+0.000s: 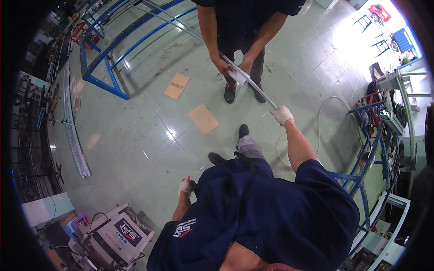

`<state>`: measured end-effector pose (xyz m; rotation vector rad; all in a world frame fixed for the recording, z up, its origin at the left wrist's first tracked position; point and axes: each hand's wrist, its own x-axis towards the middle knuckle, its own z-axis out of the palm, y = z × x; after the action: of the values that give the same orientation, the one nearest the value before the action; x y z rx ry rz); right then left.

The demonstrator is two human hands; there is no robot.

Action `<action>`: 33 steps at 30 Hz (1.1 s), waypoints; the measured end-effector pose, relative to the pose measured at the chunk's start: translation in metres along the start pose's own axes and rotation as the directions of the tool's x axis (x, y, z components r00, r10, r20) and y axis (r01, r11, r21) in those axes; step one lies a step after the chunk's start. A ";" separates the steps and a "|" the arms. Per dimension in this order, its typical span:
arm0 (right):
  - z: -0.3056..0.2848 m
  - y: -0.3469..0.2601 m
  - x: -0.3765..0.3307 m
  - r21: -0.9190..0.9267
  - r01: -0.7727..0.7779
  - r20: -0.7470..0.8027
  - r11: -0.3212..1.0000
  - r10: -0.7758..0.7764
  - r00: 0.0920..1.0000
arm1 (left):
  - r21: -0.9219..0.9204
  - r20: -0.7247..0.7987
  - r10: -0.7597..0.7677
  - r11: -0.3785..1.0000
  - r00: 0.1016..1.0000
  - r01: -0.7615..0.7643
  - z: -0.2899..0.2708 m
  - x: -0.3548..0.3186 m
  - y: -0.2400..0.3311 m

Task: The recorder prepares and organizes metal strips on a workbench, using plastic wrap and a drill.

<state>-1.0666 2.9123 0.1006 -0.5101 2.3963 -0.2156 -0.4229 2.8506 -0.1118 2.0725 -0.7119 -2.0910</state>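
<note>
My right hand (282, 115), in a pale glove, is closed around the near end of a long, thin metal bar (266, 97). The bar slants away to the upper left, over a blue metal frame. Across from me, a co-worker's two hands (224, 67) are on the bar, with a small white piece (239, 77) against it that I cannot identify. Low at my left side, my left hand (185, 185) is also gloved, with some red at a fingertip. Its fingers look curled beside something dark, partly hidden against my shirt.
Two cardboard pieces (204, 119) lie on the tiled floor. The blue frame (118, 92) stands at the far left, long metal strips (74, 131) nearer. A machine (120, 235) sits at lower left. At right are a looped hose (319, 122) and a blue rack (361, 169).
</note>
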 end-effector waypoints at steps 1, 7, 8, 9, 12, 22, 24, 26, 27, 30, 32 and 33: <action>0.004 0.001 -0.001 0.006 -0.002 -0.003 1.000 0.002 1.000 | 0.006 0.001 0.004 1.000 1.000 -0.004 -0.007 0.000 -0.005; 0.013 0.007 -0.011 0.024 0.017 -0.078 1.000 -0.015 0.997 | 0.961 0.276 0.359 -0.114 0.892 -0.252 -0.008 -0.016 -0.030; 0.011 0.010 -0.017 -0.004 0.000 -0.059 1.000 0.000 0.998 | 0.892 0.166 0.344 0.346 0.924 -0.290 0.014 -0.025 -0.023; 0.009 0.011 -0.021 -0.026 -0.016 -0.040 1.000 0.015 0.999 | 0.634 0.073 0.275 0.729 0.959 -0.257 0.027 -0.032 -0.014; 0.015 -0.007 -0.032 -0.002 0.050 -0.029 0.999 -0.050 0.998 | 0.728 0.032 0.307 0.645 0.951 -0.232 -0.009 0.018 -0.025; 0.028 0.003 -0.024 -0.003 0.014 -0.005 1.000 -0.014 1.000 | -0.140 0.056 0.071 0.988 0.996 -0.063 0.061 0.003 0.077; 0.032 -0.004 -0.026 0.007 0.032 0.000 0.999 -0.032 0.999 | -0.165 0.109 0.082 0.984 0.991 -0.063 0.042 0.016 0.068; 0.038 0.006 -0.021 0.012 0.080 -0.063 0.997 -0.079 0.995 | -0.171 0.189 0.088 0.984 0.978 -0.056 0.039 0.022 0.058; 0.040 0.012 -0.017 0.014 0.122 -0.130 0.992 -0.119 0.984 | -0.077 0.151 0.053 0.996 0.987 -0.042 0.045 0.022 0.054; 0.042 0.006 -0.020 0.001 0.118 -0.143 0.993 -0.117 0.983 | 0.022 0.065 -0.018 1.000 0.998 0.017 0.039 0.028 0.033; 0.038 0.004 -0.022 0.017 0.095 -0.122 0.995 -0.092 0.988 | 0.075 0.049 -0.075 0.995 0.996 0.072 0.045 0.028 0.030; 0.036 0.005 -0.024 0.028 0.067 -0.102 0.997 -0.064 0.993 | 0.081 0.053 -0.086 0.993 0.995 0.081 0.054 0.026 0.031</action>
<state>-1.0283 2.9259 0.0857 -0.5763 2.4716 -0.3148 -0.4847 2.8260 -0.1256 2.1269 -0.7392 -2.2089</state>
